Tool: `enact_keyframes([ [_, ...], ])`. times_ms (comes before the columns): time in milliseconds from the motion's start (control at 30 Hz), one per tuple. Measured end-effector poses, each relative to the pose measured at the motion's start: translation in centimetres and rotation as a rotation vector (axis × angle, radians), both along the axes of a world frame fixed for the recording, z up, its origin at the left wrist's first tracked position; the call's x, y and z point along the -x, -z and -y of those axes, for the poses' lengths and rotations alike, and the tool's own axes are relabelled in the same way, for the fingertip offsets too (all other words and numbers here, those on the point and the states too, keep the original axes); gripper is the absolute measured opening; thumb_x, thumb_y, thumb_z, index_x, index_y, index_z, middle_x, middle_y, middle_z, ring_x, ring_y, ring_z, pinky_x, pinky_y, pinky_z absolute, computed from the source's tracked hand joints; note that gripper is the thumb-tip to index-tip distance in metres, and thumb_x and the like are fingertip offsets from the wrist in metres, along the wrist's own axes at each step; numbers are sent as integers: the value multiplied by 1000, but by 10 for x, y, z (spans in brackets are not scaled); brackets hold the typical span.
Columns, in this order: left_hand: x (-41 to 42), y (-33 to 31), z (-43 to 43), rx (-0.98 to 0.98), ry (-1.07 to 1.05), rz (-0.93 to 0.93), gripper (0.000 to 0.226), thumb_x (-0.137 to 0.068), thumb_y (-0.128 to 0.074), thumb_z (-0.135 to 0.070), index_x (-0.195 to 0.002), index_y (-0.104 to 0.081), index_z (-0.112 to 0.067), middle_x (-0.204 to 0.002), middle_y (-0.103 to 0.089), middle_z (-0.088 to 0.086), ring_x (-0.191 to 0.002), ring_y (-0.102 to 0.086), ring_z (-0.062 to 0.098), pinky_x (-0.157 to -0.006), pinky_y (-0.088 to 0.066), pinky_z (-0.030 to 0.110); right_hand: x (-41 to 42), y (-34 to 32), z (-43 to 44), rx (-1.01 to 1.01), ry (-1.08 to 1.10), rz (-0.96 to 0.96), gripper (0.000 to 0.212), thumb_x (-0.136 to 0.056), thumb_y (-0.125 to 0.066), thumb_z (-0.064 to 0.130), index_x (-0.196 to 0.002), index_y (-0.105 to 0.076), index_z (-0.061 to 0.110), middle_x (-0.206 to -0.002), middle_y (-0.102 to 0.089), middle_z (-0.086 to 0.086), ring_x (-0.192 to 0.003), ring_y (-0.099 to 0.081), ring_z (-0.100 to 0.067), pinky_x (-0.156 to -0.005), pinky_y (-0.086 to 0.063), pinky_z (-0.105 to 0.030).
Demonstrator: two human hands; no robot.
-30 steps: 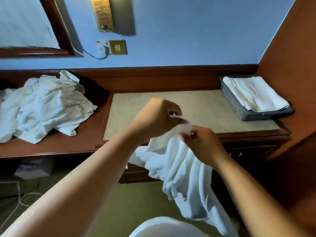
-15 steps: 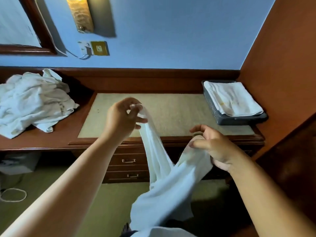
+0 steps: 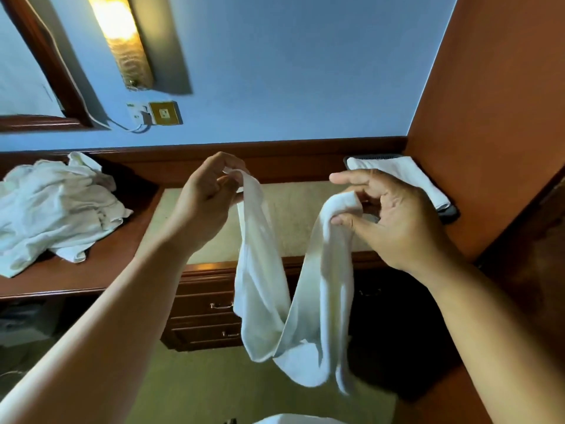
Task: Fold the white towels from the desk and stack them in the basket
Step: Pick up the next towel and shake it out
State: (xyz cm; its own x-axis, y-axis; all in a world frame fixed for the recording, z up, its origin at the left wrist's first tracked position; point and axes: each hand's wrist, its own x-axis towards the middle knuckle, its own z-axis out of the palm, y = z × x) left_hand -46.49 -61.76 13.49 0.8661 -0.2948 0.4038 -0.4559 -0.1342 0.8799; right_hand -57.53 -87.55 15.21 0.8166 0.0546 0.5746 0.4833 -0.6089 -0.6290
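Note:
A white towel [image 3: 293, 304] hangs in a loop in front of the desk [image 3: 290, 215]. My left hand [image 3: 208, 203] pinches one top corner of it. My right hand [image 3: 394, 215] grips the other top end, with the index finger stretched out. A heap of crumpled white towels [image 3: 58, 209] lies on the desk's left part. At the desk's far right, the dark basket [image 3: 448, 211] holds a folded white towel [image 3: 406, 175], partly hidden behind my right hand.
A wooden side panel [image 3: 495, 117] rises at the right, close to the basket. Desk drawers [image 3: 211, 307] sit below the desk edge. On the wall are a lit lamp [image 3: 122, 41], a socket [image 3: 165, 113] and a mirror frame [image 3: 55, 65].
Both hands rose and spread apart along the towel's top edge. The towel now hangs as a loop between them. The view tilted upward.

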Motion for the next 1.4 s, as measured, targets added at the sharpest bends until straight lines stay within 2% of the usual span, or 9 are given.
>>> enact_keyframes([
  [133, 12, -12, 9, 231, 251, -128, 18, -100, -45, -6, -108, -61, -10, -103, -64, 13, -111, -61, 35, -99, -50, 49, -6, -17, -6, -7, -53, 145, 21, -85, -79, 12, -103, -73, 21, -97, -72, 16, -93, -69, -5, -84, -52, -18],
  [300, 30, -30, 31, 412, 526, -273, 8, -97, -41, -4, -99, -48, -1, -92, -57, 12, -89, -49, 29, -81, -42, 34, -15, -31, -26, -76, -79, 226, 11, -84, -82, 17, -92, -76, 11, -90, -74, 6, -86, -71, -13, -77, -57, -29],
  [500, 49, -20, 50, 683, 530, -473, 7, -97, -46, -12, -102, -50, -9, -94, -53, 14, -83, -54, 23, -73, -48, 31, -25, -31, -42, -76, 31, 299, 12, -83, -83, 21, -89, -77, 13, -86, -72, 4, -82, -69, -12, -67, -57, -29],
  [600, 56, -13, 55, 772, 501, -581, 31, -97, -57, -25, -123, -45, -12, -104, -53, 19, -90, -56, 30, -83, -49, 42, -27, -28, -46, -66, 22, 286, 9, -82, -82, 17, -89, -77, 14, -85, -70, 5, -81, -67, -9, -66, -56, -27],
  [700, 64, -6, 54, 772, 515, -621, 36, -97, -59, -24, -127, -49, -7, -116, -51, 25, -99, -56, 32, -92, -46, 45, -26, -25, -47, -49, 22, 289, 10, -82, -83, 19, -89, -77, 15, -85, -70, 7, -81, -66, -6, -65, -54, -23],
  [867, 71, -2, 46, 719, 435, -549, 19, -95, -59, -16, -108, -65, -3, -110, -63, 21, -98, -62, 28, -92, -50, 42, -22, -22, -45, -90, 22, 188, 12, -80, -83, 29, -89, -77, 23, -85, -68, 13, -83, -65, -9, -66, -53, -21],
  [1067, 70, -13, 40, 547, 333, -377, 20, -90, -64, -15, -105, -71, -3, -106, -67, 21, -103, -61, 29, -97, -48, 41, -23, -23, -35, -261, -130, -80, 13, -78, -80, 33, -83, -70, 26, -107, -73, 15, -107, -66, -6, -72, -49, -26],
  [1233, 61, -29, 44, 405, 219, -183, 15, -87, -72, -10, -99, -79, -15, -106, -75, 14, -103, -68, 25, -97, -52, 40, -27, -29, -33, -334, -170, -5, 15, -80, -81, 21, -80, -66, 19, -96, -76, 8, -97, -71, -8, -88, -52, -22],
  [1400, 58, -41, 48, 236, 78, -22, 20, -88, -70, 0, -102, -79, -12, -99, -78, 4, -96, -73, 19, -88, -57, 32, -30, -35, -31, -239, -45, 57, 20, -83, -81, 23, -80, -61, 26, -88, -69, 10, -86, -65, -6, -74, -42, -13],
])
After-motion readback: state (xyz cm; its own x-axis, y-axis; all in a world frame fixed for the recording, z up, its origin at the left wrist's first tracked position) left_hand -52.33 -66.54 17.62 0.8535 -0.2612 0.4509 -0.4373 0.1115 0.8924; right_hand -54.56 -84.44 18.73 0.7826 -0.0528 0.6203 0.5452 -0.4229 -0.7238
